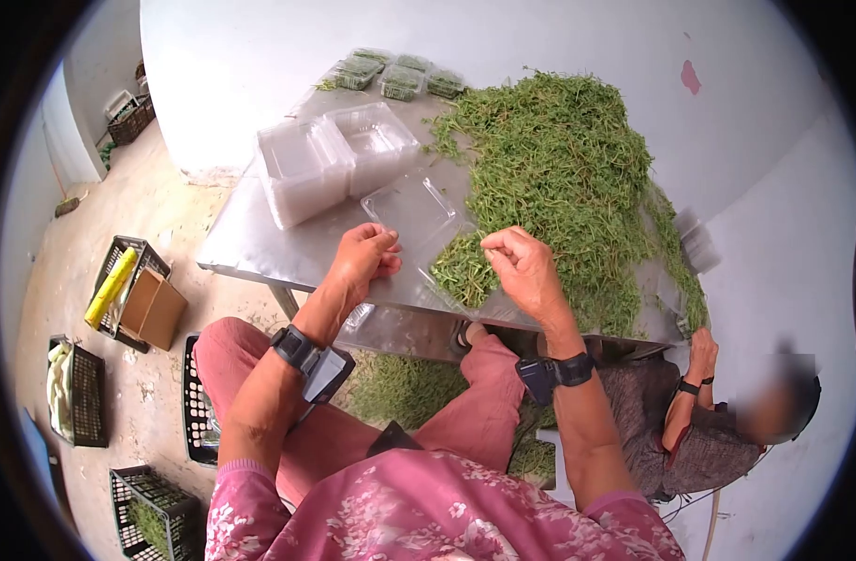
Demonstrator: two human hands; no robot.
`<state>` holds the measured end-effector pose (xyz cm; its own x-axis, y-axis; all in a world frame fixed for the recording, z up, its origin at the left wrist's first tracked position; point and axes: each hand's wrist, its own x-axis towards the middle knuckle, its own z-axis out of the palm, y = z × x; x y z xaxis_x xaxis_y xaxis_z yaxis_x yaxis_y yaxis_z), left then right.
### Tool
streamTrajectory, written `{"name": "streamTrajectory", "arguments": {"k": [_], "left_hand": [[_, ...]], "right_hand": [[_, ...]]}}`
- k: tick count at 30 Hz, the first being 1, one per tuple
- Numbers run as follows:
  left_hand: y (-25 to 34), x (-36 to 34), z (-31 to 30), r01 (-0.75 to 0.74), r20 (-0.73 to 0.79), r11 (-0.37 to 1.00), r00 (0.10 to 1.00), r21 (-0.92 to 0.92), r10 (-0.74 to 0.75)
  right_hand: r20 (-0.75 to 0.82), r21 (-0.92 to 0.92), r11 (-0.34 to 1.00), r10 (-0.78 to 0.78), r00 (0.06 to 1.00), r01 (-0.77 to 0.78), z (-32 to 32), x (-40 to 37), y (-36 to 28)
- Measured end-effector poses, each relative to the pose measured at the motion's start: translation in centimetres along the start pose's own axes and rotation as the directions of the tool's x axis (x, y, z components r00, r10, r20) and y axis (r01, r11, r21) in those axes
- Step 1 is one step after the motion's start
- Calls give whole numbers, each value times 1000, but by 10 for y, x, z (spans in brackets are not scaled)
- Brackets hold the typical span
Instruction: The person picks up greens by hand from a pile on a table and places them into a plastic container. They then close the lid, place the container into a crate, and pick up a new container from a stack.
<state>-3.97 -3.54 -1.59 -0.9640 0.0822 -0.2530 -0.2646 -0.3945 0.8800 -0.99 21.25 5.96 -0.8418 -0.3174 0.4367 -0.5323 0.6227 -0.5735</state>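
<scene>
Hovering left hand (pixel 364 257): fingers curled narrow near open clear plastic clamshell (pixel 411 208); can't tell if holding anything.
Right hand (pixel 523 266): fingers pinched narrow beside green sprigs (pixel 464 269); contents, if any, unclear.
Clamshell: on metal surface (pixel 236 241), sprigs in near half.
Greens pile (pixel 564 178): right of clamshell.
Stacked containers (pixel 302 178): beyond left hand.
Filled boxes (pixel 402 82): far end.

Table (pixel 232 229): heap of greens (pixel 559 178) on the right half, box stacks (pixel 306 173) on the left, filled boxes (pixel 403 82) at the far edge behind the stacks. Open box (pixel 414 210) by the near edge, between stacks and heap, greens (pixel 463 268) in its near half. Left hand (pixel 364 254) just left of it, right hand (pixel 524 266) just right. Crates (pixel 88 397) on the floor left of the table; co-worker (pixel 638 402) at the right end.
</scene>
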Motion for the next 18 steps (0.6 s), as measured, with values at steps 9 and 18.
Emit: {"name": "streamTrajectory", "arguments": {"k": [9,18], "left_hand": [[-3,-18,21,-445,80,783,885,434,459],[0,-47,35,-670,489,-44,494,741,718]], "right_hand": [[162,-29,991,-126,979,132,30,-13,16],[-302,115,990,113,947,-82,-2,-32,23]]}}
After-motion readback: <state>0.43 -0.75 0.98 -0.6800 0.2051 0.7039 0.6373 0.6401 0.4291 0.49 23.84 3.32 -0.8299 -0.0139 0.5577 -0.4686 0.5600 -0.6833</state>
